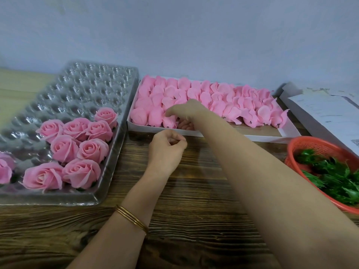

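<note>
In the head view, our right hand [186, 111] pinches a rose [170, 122] in the front row of the box [262, 138], centre frame. Just below, we hold our left hand [167, 147] curled and empty over the bench [194, 191].

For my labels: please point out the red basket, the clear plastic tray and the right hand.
red basket [312, 145]: head view, on its far wall.
clear plastic tray [77, 94]: head view, on an empty cup.
right hand [186, 110]: head view, back of hand.
</note>
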`<control>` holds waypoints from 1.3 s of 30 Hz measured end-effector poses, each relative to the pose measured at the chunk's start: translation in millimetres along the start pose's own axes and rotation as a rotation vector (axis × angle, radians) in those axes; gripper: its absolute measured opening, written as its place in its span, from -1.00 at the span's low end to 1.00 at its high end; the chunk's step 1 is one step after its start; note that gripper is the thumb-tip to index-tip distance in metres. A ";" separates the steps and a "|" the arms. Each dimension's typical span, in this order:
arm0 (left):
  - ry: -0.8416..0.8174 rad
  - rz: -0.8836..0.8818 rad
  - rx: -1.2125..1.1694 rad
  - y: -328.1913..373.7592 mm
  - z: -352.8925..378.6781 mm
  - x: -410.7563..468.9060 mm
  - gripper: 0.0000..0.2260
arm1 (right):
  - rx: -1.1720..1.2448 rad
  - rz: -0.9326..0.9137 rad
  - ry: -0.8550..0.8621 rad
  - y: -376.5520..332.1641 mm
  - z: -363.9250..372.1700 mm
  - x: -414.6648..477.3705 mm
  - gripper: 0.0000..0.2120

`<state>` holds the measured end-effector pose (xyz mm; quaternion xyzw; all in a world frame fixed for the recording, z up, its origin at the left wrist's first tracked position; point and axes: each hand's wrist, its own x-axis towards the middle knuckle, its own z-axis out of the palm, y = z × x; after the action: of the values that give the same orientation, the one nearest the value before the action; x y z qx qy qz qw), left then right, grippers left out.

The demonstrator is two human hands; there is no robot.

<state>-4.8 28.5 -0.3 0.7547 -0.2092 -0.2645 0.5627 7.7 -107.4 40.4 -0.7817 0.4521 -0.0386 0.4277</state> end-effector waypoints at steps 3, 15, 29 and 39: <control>0.002 0.003 0.000 0.7 0.1 -0.4 -0.91 | -0.003 0.000 -0.002 -1.8 3.1 2.0 -0.74; -0.001 0.027 0.005 2.9 -0.3 -1.3 -0.89 | -0.025 -0.010 0.043 -2.7 12.5 5.7 -0.78; 0.003 0.003 -0.020 3.4 -3.1 0.2 -0.92 | 0.062 -0.016 0.127 8.1 1.0 0.0 -0.74; -0.056 -0.088 -0.204 3.1 -6.8 2.0 -0.90 | 0.137 0.003 0.099 11.7 -12.1 -14.2 -0.79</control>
<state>1.0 31.4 3.9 0.6943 -0.1635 -0.3302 0.6182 -13.9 -107.2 44.5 -0.7470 0.4702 -0.1072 0.4575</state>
